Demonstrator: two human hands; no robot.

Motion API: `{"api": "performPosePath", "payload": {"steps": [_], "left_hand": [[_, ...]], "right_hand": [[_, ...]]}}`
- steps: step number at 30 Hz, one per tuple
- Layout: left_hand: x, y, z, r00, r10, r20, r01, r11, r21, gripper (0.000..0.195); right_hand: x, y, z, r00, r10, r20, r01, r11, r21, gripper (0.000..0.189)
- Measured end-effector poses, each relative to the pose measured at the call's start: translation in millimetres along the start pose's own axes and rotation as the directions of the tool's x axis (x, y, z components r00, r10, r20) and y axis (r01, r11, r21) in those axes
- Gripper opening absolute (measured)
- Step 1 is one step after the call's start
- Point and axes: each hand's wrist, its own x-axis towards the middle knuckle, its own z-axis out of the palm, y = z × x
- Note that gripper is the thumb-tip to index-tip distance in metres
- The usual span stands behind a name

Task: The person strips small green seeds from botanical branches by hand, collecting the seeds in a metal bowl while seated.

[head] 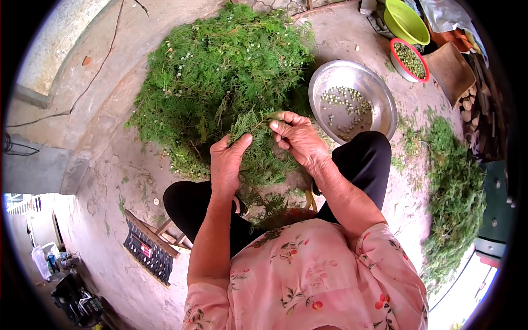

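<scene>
A green conifer sprig (264, 142) with flat, feathery leaves is stretched between my hands above my lap. My left hand (228, 161) pinches it between thumb and fingers. At its stem end, my right hand (298, 136) grips it with thumb and forefinger, the other fingers curled. Just beyond my hands rises a large heap of similar cut branches (222, 74), dotted with pale small cones. A wide metal basin (352, 70) stands right of the heap, by my right knee. Small round green cones (348, 101) lie scattered over its bottom.
A red-rimmed bowl (426, 68) full of green cones and a lime-green basin (406, 20) stand at the upper right. More cut greenery (451, 198) lies along the right side, near stacked firewood (468, 105). A low woven-seat stool (146, 251) is at lower left.
</scene>
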Motion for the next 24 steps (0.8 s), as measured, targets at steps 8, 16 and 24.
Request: {"api": "performPosePath", "payload": {"steps": [8,16,24], "left_hand": [[10,-4,-25,0.996,-0.055,-0.076,0.047,0.993,-0.104,0.018],[22,-2,-75,0.980,-0.198,0.027,0.179,0.814,-0.552,0.044],[41,-17,-69,0.940,0.106,0.323,0.244,0.452,-0.858,0.041]], "right_hand": [[28,-6,-46,0.920,-0.108,-0.376,0.113,0.994,-0.007,0.007],[23,-72,-113,0.785,-0.513,-0.348,-0.192,0.332,-0.923,0.032],[59,-149,-359,0.626,-0.688,-0.367,-0.350,0.173,-0.921,0.047]]}}
